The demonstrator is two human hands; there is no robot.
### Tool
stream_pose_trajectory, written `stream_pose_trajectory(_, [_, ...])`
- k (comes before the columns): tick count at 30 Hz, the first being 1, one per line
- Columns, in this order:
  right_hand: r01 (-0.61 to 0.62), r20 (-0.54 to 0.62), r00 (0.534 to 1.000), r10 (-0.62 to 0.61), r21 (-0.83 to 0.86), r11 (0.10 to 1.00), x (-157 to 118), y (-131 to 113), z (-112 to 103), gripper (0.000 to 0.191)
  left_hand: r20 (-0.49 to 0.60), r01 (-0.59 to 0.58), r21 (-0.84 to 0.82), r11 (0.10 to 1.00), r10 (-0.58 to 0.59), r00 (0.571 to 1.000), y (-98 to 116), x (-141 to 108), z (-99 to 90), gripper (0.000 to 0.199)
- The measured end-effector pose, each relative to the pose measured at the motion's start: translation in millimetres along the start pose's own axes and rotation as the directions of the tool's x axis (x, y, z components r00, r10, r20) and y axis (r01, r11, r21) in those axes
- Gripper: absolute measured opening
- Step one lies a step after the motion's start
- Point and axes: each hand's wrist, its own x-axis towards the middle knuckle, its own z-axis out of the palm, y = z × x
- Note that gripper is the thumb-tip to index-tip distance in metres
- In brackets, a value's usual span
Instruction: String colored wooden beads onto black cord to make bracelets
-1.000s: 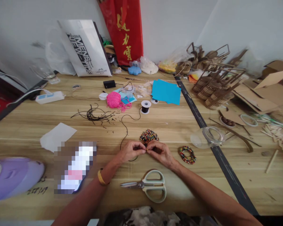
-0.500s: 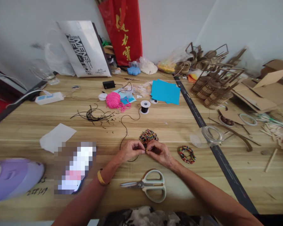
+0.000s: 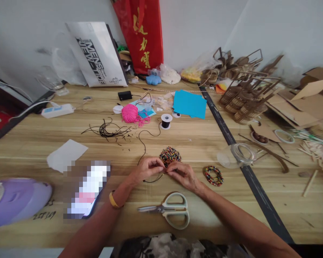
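My left hand [image 3: 150, 168] is closed in a pinch on a thin black cord [image 3: 142, 138], which trails back to a white spool [image 3: 166, 121]. Facing it, fingertips nearly touching, my right hand [image 3: 184, 174] pinches the cord too; whether a bead sits between the fingers is too small to tell. A loop of cord hangs below the left fingers onto the table. Just beyond both hands lies a heap of multicoloured beads [image 3: 170, 154]. Right of my right hand rests a coiled string of beads [image 3: 213, 176]. Scissors [image 3: 174, 210] with pale handles lie nearer me.
A phone [image 3: 90, 190] and white paper [image 3: 67, 154] lie left, beside a purple object [image 3: 21, 202]. Cut cord pieces [image 3: 104, 129], pink yarn [image 3: 129, 113] and blue sheets [image 3: 190, 104] are farther back. To the right are a clear tape roll [image 3: 242, 154] and small brown baskets [image 3: 242, 104].
The fingertips have shifted slightly, and the yellowish speck between them shows less. More of the cord loop now shows below my left hand. The view has moved a little.
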Motion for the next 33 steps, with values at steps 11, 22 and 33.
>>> stream_pose_trajectory(11, [0.252, 0.049, 0.967, -0.248, -0.262, 0.931, -4.8, -13.1, 1.0, 0.012, 0.048, -0.071, 0.012, 0.997, 0.07, 0.996, 11.8, -7.5, -8.0, 0.025])
stream_pose_trajectory(22, [0.218, -0.007, 0.972, -0.234, -0.329, 0.919, -4.9, -11.6, -1.0, 0.01, 0.285, 0.103, 0.006, 0.995, -0.101, 0.953, 6.1, -11.7, -5.6, 0.031])
stream_pose_trajectory(33, [0.223, 0.048, 0.975, -0.218, -0.298, 0.928, -4.1, -6.9, 1.8, 0.009, 0.297, 0.077, 0.09, 0.993, -0.101, 0.949, 15.3, -14.9, -11.1, 0.032])
